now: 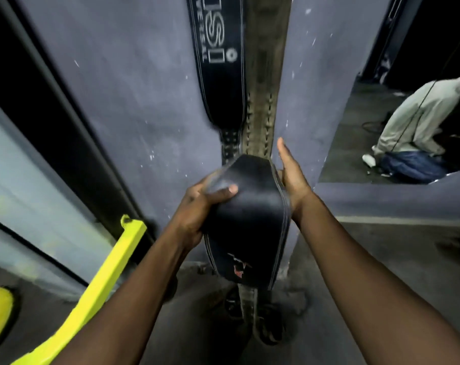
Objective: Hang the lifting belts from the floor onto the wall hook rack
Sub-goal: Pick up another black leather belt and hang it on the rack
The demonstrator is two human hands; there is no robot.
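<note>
A wide black lifting belt (250,219) with white stitching and a small red logo is held up in front of the grey wall (134,88). My left hand (200,206) grips its left edge, thumb on the face. My right hand (292,175) presses flat against its right edge, fingers extended upward. The belt's lower end dangles toward the floor. Two belts hang on the wall above: a black one with white lettering (218,61) and a brown leather one (263,88). The hook rack itself is out of frame.
A yellow metal frame (105,272) slants up at the lower left beside a dark doorframe. A mirror (397,101) at the right reflects a kneeling person in a light top and jeans. My shoes (265,327) stand on the grey concrete floor below.
</note>
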